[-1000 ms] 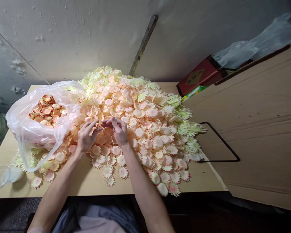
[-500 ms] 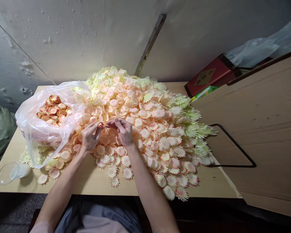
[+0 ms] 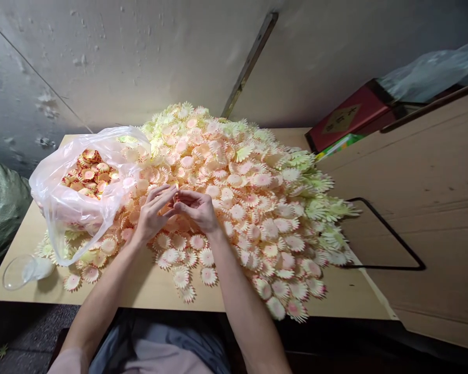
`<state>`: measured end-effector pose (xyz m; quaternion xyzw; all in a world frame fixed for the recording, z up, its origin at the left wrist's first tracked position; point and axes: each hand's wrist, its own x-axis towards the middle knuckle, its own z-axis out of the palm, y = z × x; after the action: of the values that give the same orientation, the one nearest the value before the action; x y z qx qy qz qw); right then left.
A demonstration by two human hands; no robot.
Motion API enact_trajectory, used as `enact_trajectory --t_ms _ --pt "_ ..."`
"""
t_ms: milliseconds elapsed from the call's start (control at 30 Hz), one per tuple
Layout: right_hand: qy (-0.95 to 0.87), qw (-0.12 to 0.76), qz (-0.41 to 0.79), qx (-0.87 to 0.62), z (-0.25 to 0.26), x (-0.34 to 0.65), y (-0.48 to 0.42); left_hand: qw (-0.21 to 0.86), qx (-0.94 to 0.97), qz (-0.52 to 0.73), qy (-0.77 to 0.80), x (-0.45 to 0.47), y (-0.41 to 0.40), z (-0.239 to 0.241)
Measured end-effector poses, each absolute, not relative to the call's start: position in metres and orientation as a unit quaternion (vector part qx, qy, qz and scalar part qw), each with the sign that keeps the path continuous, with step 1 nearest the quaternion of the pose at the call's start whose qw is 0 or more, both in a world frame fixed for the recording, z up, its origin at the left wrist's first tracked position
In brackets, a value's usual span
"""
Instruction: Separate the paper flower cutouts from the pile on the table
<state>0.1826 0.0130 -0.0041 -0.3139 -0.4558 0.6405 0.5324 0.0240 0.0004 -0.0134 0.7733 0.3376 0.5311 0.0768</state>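
Note:
Over the pile of pale pink and cream artificial flower pieces [image 3: 257,208], my two hands meet at the fingertips. My left hand [image 3: 155,214] is closed, its fingers together and reaching to the right. A small flower piece shows only as a yellowish bit at its fingertips; the fingers cover the rest. My right hand [image 3: 199,210] is closed too, thumb and fingers pressed together against the left fingertips. What it grips is hidden. Left of my hands, an open white plastic bag [image 3: 74,208] holds several smaller red-edged yellow flower pieces [image 3: 89,174].
A clear cup [image 3: 21,272] lies on its side near the left end of the wooden table [image 3: 140,296]. Cardboard [image 3: 425,208] with a black metal bar [image 3: 393,234] borders the right side. Behind it stands a red box [image 3: 347,117]. A green sack [image 3: 3,208] is at far left.
My left fingers have stretched out and moved up and right, covering the flower piece that showed red in them. My right fingers have bent in against them. The view has shifted slightly.

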Motion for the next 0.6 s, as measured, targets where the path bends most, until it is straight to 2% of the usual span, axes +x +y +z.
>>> enact_trajectory --t_ms 333,600 --pt "-0.484 0.559 0.579 -0.344 -0.0048 0.1827 0.0133 0.096 0.773 0.525 0.343 0.0225 0.0009 -0.0133" --pt "-0.502 0.529 0.592 -0.343 0.0021 0.1822 0.0104 0.073 0.748 0.548 0.367 0.0236 -0.0053 -0.0063"
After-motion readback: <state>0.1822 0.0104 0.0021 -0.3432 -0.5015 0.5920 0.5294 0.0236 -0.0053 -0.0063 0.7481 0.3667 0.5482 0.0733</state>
